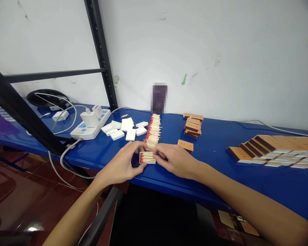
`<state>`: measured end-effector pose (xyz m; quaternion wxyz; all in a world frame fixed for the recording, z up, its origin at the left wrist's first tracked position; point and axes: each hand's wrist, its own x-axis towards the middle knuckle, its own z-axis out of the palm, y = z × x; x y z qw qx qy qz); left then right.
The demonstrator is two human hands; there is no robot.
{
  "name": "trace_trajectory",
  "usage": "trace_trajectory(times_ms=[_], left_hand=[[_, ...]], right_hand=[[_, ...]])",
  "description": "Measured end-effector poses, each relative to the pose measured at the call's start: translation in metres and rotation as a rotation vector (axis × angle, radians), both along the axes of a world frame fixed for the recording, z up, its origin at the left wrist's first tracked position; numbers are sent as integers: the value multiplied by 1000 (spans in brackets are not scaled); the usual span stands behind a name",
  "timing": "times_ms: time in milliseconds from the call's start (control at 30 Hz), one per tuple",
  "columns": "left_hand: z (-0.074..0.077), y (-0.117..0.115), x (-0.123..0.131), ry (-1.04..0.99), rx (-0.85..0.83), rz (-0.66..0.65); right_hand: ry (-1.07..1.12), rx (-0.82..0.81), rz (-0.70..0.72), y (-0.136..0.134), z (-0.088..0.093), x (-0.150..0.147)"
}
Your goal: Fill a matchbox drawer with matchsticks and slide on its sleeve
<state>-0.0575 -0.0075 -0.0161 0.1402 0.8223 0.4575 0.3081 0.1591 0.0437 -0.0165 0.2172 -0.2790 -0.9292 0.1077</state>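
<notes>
My left hand (pixel 124 160) curves round a small white matchbox tray (pixel 151 163), thumb at its near side and fingers at its far side. Red-headed matches (pixel 146 157) lie in the tray, heads to the left. At the tray's right end my right hand (pixel 173 159) is closed, its fingertips on the plain ends of the matches; the exact grip is partly hidden. Just beyond both hands, a long row of loose matches (pixel 154 128) runs back towards the wall. One orange matchbox sleeve (pixel 185 145) lies just past my right hand.
White trays (pixel 127 124) are scattered left of the row. More orange sleeves (pixel 193 125) are piled to its right. Stacked matchboxes (pixel 277 148) stand at the far right. A power strip (pixel 89 128) with chargers and cables sits left, beside a black shelf post (pixel 101 51).
</notes>
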Motion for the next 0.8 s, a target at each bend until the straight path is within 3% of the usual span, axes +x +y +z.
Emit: trace_trajectory(times_ms=[267, 467, 800], left_hand=[[1, -2, -1, 24, -28, -51], [2, -3, -3, 73, -89, -76], [2, -2, 0, 62, -56, -58]], right_hand=[[-18, -9, -155, 10, -6, 0], [-69, -39, -135, 17, -10, -1], [-149, 0, -175, 15, -8, -5]])
